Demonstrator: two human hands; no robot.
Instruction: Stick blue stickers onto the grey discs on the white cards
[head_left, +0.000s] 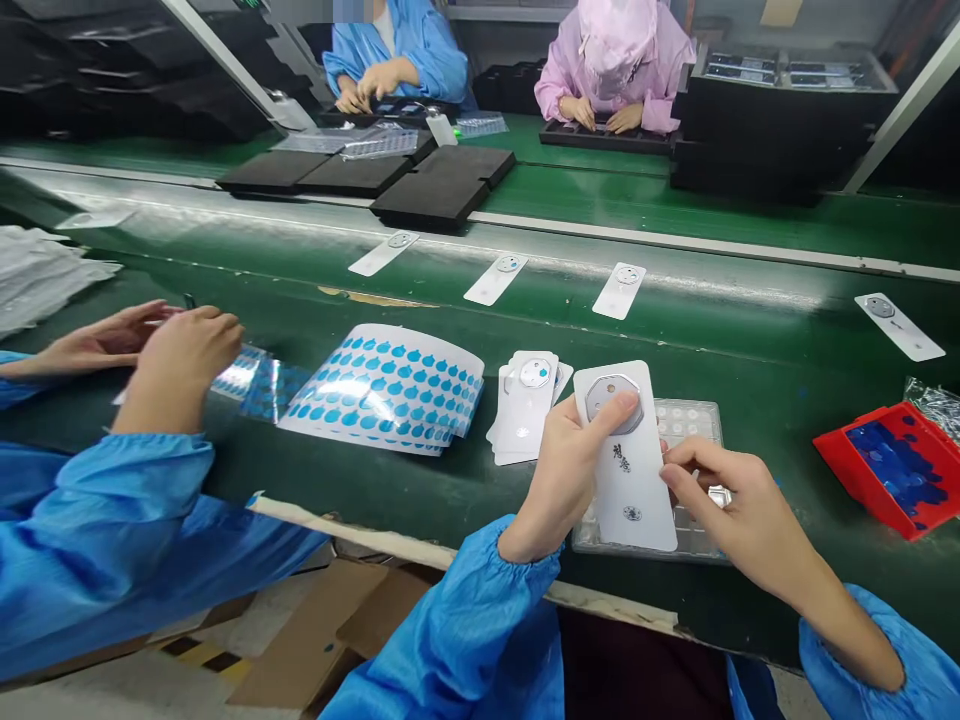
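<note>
My left hand (pixel 574 470) grips a white card (pixel 637 500) with its thumb pressed on the silver round piece (pixel 613 400) near the card's top. Dark print marks the card's middle and lower part. At the card's right edge is my right hand (pixel 727 500), thumb and forefinger pinched together; whatever sits between the tips is too small to make out. Beneath both hands lies a transparent plastic tray (pixel 690 415) with round pockets, partly hidden by the card. Left of it rests a stack of similar white cards (pixel 521 420), a blue dot on the top one's round piece.
A sheet of blue stickers (pixel 390 390) curls left of the stack. A co-worker's hands (pixel 180 350) work at far left. A red box (pixel 892 470) with blue pieces stands right. Several cards lie along the conveyor belt (pixel 720 300); black trays (pixel 442 185) and two people are beyond.
</note>
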